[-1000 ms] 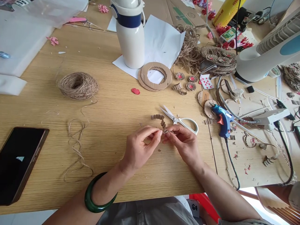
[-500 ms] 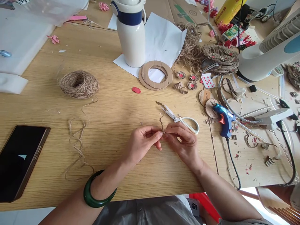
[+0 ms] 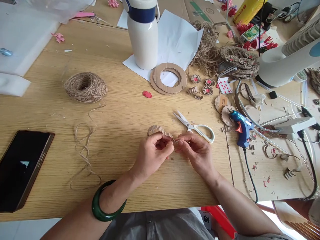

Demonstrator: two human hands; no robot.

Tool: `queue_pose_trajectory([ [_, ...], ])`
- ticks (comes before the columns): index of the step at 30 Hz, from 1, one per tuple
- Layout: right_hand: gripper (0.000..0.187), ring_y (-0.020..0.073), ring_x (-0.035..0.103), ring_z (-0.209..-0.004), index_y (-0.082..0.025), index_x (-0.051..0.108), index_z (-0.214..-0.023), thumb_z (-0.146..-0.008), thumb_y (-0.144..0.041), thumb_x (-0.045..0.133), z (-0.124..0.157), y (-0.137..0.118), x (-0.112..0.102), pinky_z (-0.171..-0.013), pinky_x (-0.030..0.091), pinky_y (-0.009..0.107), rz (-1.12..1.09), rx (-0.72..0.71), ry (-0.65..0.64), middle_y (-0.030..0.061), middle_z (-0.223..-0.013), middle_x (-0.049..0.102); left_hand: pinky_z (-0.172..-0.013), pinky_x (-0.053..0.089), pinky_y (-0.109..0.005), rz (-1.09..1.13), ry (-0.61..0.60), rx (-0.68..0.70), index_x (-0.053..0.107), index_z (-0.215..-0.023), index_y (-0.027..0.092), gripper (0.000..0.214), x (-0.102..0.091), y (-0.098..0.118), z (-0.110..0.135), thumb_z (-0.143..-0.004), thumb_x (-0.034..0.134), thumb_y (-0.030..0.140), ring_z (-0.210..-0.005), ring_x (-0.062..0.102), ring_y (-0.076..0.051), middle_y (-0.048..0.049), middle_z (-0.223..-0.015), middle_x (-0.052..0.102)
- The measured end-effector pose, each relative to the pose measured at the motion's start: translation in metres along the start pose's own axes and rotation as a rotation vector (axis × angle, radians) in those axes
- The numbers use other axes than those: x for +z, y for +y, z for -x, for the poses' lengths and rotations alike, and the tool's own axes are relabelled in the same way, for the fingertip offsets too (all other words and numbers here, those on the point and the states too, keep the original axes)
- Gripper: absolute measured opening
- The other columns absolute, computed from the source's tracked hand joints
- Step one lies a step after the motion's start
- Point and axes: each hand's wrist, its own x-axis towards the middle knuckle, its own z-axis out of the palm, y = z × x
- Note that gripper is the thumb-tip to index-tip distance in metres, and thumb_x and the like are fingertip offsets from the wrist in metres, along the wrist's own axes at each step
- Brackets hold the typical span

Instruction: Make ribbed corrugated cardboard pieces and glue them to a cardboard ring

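Between my hands is a thin strip of corrugated cardboard (image 3: 156,129), its wavy part curling out to the left above my knuckles. My left hand (image 3: 153,151) pinches the strip near its end. The fingertips of my right hand (image 3: 196,150) close on the strip's other side, where it narrows to a small twist. White-handled scissors (image 3: 191,126) lie partly spread just beyond my right hand. Farther off are small red paper discs (image 3: 147,94), two cardboard rings (image 3: 183,81) and several fluted cardboard rosettes (image 3: 207,90) with red centres.
A ball of twine (image 3: 86,87) with a loose tail and a phone (image 3: 23,170) lie on the left. A white bottle (image 3: 143,43) stands at the back. To the right are a blue glue gun (image 3: 241,128), a power strip (image 3: 296,126), cables and cardboard scraps.
The cardboard strip has swung from pointing away from me to curling leftward over my left hand. My hands have drawn slightly apart, still pinching it. The view has shifted slightly.
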Motion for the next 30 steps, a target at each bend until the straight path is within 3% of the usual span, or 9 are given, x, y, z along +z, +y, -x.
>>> queue_pose_trajectory([
  [5,0.027,0.0123,0.061,-0.058,-0.020,0.066,-0.077,-0.086,-0.045,0.070,-0.001,-0.003,-0.004,-0.058,0.051,0.026,0.017,0.067,0.046,-0.0007,-0.065,0.065,-0.042,0.043,-0.017,-0.196,-0.001,0.076,0.059,-0.067,0.018,0.013,-0.004,0.006,0.000,-0.079,0.061,0.013,-0.043,0.054,-0.007,0.0058,-0.054,0.055],
  [10,0.026,0.0124,0.063,-0.055,-0.021,0.065,-0.081,-0.084,-0.045,0.072,-0.002,-0.003,-0.005,-0.059,0.054,0.027,-0.090,0.139,0.066,-0.0024,-0.064,0.064,-0.052,0.048,-0.019,-0.217,0.058,0.189,0.064,-0.075,0.018,0.013,-0.005,0.009,0.002,-0.088,0.061,0.018,-0.052,0.056,-0.008,0.0029,-0.064,0.062],
  [13,0.026,0.0123,0.063,-0.056,-0.020,0.065,-0.080,-0.085,-0.046,0.071,-0.001,-0.005,-0.006,-0.060,0.054,0.027,-0.089,0.150,0.061,-0.0023,-0.065,0.064,-0.081,0.056,-0.027,-0.332,0.099,0.398,0.070,-0.099,0.019,0.014,-0.007,0.011,0.000,-0.091,0.058,0.016,-0.088,0.067,-0.015,-0.0045,-0.096,0.073],
  [15,0.027,0.0124,0.063,-0.058,-0.020,0.064,-0.079,-0.086,-0.046,0.070,-0.001,-0.007,-0.007,-0.060,0.053,0.026,-0.063,0.145,0.028,-0.0019,-0.066,0.064,-0.103,0.049,-0.038,-0.427,0.076,0.513,0.067,-0.119,0.021,0.029,-0.008,0.011,-0.003,-0.092,0.058,0.014,-0.116,0.061,-0.021,-0.0076,-0.119,0.071],
  [17,0.029,0.0121,0.062,-0.057,-0.019,0.064,-0.077,-0.086,-0.046,0.069,0.000,-0.009,-0.008,-0.058,0.051,0.026,-0.040,0.134,-0.024,-0.0015,-0.064,0.063,-0.113,0.040,-0.045,-0.449,-0.025,0.539,0.065,-0.124,0.022,0.033,-0.009,0.010,-0.006,-0.092,0.059,0.015,-0.120,0.060,-0.022,-0.0073,-0.122,0.071],
  [19,0.030,0.0111,0.059,-0.054,-0.019,0.064,-0.077,-0.087,-0.046,0.068,0.000,-0.009,-0.009,-0.054,0.049,0.025,-0.033,0.118,-0.056,-0.0014,-0.063,0.061,-0.110,0.044,-0.041,-0.380,-0.130,0.477,0.069,-0.115,0.021,0.025,-0.008,0.007,-0.007,-0.092,0.059,0.017,-0.107,0.066,-0.020,-0.0060,-0.110,0.075],
  [24,0.022,0.0110,0.057,-0.055,-0.019,0.065,-0.095,-0.091,-0.041,0.064,-0.003,-0.004,-0.011,-0.051,0.050,0.025,0.054,0.043,0.034,-0.0005,-0.073,0.065,-0.065,0.054,-0.022,-0.143,-0.165,0.096,0.072,-0.091,0.017,0.014,-0.007,0.005,-0.003,-0.092,0.062,0.028,-0.071,0.068,-0.014,-0.0024,-0.080,0.072],
  [27,0.014,0.0155,0.063,-0.072,-0.020,0.067,-0.098,-0.095,-0.031,0.058,-0.006,-0.005,-0.021,-0.067,0.053,0.031,0.423,-0.191,0.172,0.0024,-0.083,0.068,-0.060,0.054,-0.021,0.043,-0.125,-0.116,0.071,-0.090,0.016,0.020,-0.008,0.006,-0.003,-0.089,0.066,0.035,-0.065,0.069,-0.013,-0.0008,-0.074,0.070],
  [30,0.011,0.0224,0.063,-0.092,-0.019,0.068,-0.096,-0.093,-0.027,0.060,-0.007,-0.010,-0.039,-0.082,0.052,0.038,0.867,-0.332,0.244,0.0062,-0.093,0.071,-0.060,0.054,-0.021,0.155,-0.063,-0.194,0.069,-0.087,0.015,0.021,-0.009,0.005,-0.007,-0.087,0.068,0.036,-0.061,0.069,-0.013,0.0002,-0.074,0.069],
])
